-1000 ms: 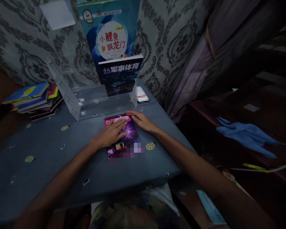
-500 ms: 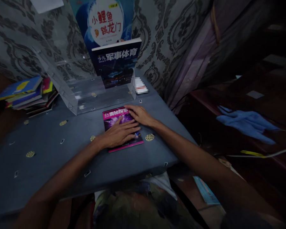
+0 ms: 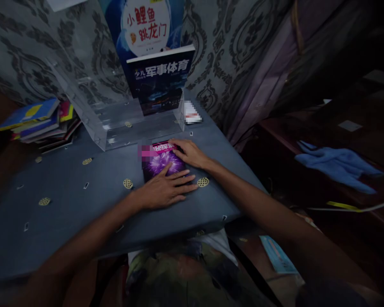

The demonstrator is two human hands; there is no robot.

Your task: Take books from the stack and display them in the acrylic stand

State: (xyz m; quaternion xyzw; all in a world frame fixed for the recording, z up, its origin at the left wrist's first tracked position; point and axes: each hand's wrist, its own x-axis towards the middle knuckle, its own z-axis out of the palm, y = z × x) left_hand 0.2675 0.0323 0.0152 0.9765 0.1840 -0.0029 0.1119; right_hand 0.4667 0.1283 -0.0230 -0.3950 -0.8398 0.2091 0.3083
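Note:
A thin book with a purple starburst cover and a pink title band (image 3: pixel 166 162) lies on the cloth-covered table in front of me. My left hand (image 3: pixel 166 187) is spread palm down across its lower part, fingers apart, hiding the bottom edge. At the book's upper right corner rests my right hand (image 3: pixel 192 152), its fingers stretched along the top edge and the thumb apart over the cover. Behind the book stands a clear plastic rack (image 3: pixel 137 132). A dark blue book (image 3: pixel 163 85) leans upright in it, in front of a taller light blue book (image 3: pixel 144 25).
Several books are stacked (image 3: pixel 41 123) at the table's left. A partly pixelated white item (image 3: pixel 192 113) lies right of the rack. A blue cloth (image 3: pixel 339 164) is on a dark surface at the right, with a pale cable nearby. A light blue booklet (image 3: pixel 278 255) lies low down.
My left hand has slid slightly down and right over the book, so more of the starburst shows and the bottom edge is covered. My right hand stays at the corner. The view has shifted slightly.

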